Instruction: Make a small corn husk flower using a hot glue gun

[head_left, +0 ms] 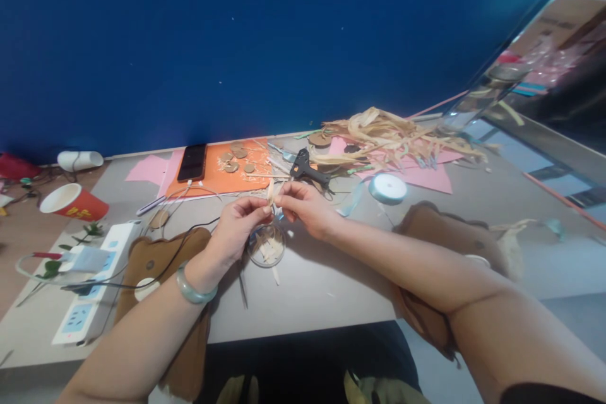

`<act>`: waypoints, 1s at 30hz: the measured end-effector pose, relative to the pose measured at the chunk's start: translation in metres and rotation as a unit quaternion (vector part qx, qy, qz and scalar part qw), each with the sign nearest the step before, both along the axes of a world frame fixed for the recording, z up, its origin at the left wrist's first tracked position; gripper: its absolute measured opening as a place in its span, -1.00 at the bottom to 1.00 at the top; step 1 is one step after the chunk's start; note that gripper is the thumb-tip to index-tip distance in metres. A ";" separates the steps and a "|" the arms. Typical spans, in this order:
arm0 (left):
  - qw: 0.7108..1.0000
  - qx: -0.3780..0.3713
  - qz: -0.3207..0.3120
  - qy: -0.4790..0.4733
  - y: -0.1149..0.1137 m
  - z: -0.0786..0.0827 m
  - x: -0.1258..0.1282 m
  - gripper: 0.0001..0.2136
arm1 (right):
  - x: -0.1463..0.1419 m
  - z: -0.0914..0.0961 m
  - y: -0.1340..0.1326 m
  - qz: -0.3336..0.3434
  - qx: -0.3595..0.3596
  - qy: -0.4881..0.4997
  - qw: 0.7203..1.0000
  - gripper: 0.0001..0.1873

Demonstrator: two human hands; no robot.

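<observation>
My left hand, with a pale green bangle on its wrist, is closed, thumb and fingers pinching a small straw-coloured strip. Opposite it, my right hand pinches the same strip with thumb and forefinger. The fingertips almost meet and partly hide the piece. Just below the hands is a small round clear dish with pale scraps in it. A black glue gun lies behind my right hand.
A pile of straw-coloured strips lies at the back right, near a ribbon roll. A phone and an orange sheet are behind my left hand. Left stand a power strip and a red paper cup. A blue panel rises behind.
</observation>
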State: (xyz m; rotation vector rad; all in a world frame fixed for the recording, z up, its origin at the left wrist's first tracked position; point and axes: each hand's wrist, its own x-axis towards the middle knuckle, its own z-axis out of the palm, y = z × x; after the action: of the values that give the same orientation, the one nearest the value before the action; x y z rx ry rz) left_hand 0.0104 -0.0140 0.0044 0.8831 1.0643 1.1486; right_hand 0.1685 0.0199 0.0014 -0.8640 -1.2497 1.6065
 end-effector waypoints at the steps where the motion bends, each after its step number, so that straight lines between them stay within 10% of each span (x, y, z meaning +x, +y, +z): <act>1: 1.000 0.002 0.001 0.000 0.000 0.000 0.000 -0.78 | 0.000 0.000 0.000 0.000 -0.002 0.003 1.000 -0.77; 30: 0.998 0.037 0.003 0.057 -0.001 0.002 -0.001 -0.78 | 0.006 0.006 0.004 -0.024 0.040 0.012 0.999 -0.71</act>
State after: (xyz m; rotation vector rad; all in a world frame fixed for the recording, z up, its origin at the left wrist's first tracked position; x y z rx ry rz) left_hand 0.0097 -0.0151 0.0067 1.0140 1.1242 1.1587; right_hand 0.1749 0.0240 0.0075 -0.8155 -1.2587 1.5148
